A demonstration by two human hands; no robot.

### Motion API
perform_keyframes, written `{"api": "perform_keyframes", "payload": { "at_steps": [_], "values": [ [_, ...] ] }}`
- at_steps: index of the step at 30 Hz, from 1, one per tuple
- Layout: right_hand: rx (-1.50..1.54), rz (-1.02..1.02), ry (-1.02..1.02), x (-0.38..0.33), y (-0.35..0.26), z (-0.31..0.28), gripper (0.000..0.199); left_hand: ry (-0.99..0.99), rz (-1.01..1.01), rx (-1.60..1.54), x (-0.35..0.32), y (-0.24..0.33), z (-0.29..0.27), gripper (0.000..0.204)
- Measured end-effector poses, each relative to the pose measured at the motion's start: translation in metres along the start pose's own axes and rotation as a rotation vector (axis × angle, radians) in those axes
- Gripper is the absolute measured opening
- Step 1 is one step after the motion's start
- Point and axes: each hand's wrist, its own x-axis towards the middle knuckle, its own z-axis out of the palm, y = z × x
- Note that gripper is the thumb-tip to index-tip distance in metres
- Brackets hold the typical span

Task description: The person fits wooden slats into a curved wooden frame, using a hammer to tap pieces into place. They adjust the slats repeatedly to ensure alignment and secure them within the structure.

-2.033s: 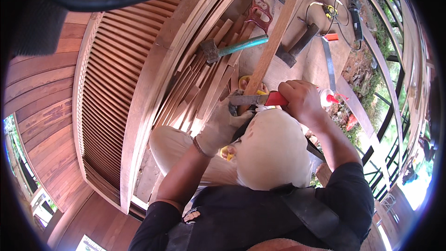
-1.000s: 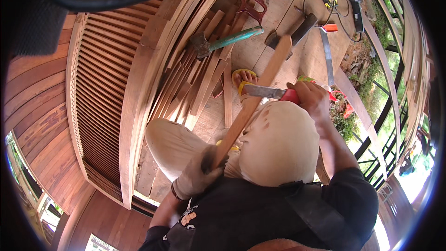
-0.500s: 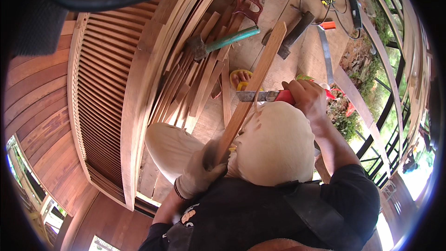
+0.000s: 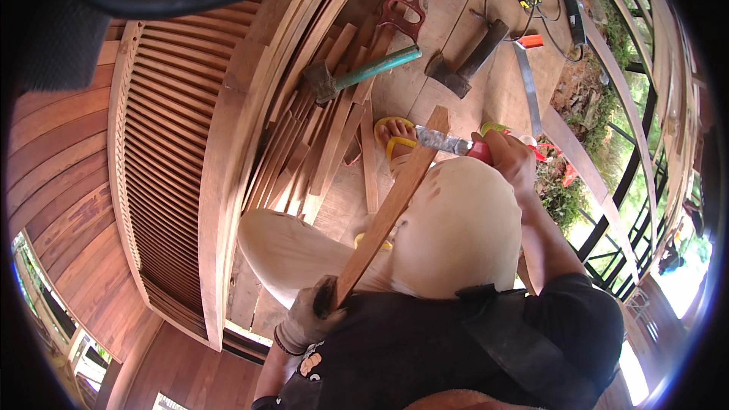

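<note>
My left hand [image 4: 315,315], in a soiled pale glove, is closed round the near end of a wooden strip [image 4: 391,209]. The strip slants up and away across my lap, past my raised right knee. In my bare right hand [image 4: 507,158] is a knife with a red handle [image 4: 480,150], gripped with the fingers wrapped round. Its flat metal blade [image 4: 444,141] points left and lies across the strip near the far end. Whether the edge bites into the wood cannot be made out.
A hammer with a green handle [image 4: 378,68] lies on a pile of wooden strips [image 4: 330,152], near a red-handled saw [image 4: 402,15]. Farther off are a dark-handled hammer [image 4: 474,61], a metal strip [image 4: 528,87] and a corded power tool [image 4: 573,7]. A slatted wooden panel [image 4: 190,99] stands left.
My left hand has drawn the wooden strip back toward my body, so its far end sits much nearer the knife. The blade has moved slightly right and away from me.
</note>
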Motion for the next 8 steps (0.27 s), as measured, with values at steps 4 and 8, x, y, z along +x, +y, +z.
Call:
{"api": "perform_keyframes", "payload": {
  "at_steps": [4,8],
  "values": [
    [0.036,0.175,0.027,0.003,0.004,0.019,0.018,0.087,0.045,-0.053,0.003,0.006,0.003,0.039],
    [0.065,-0.213,-0.012,0.029,0.004,0.03,0.023,0.162,-0.013,-0.221,0.058,0.04,0.001,0.032]
  ]
}}
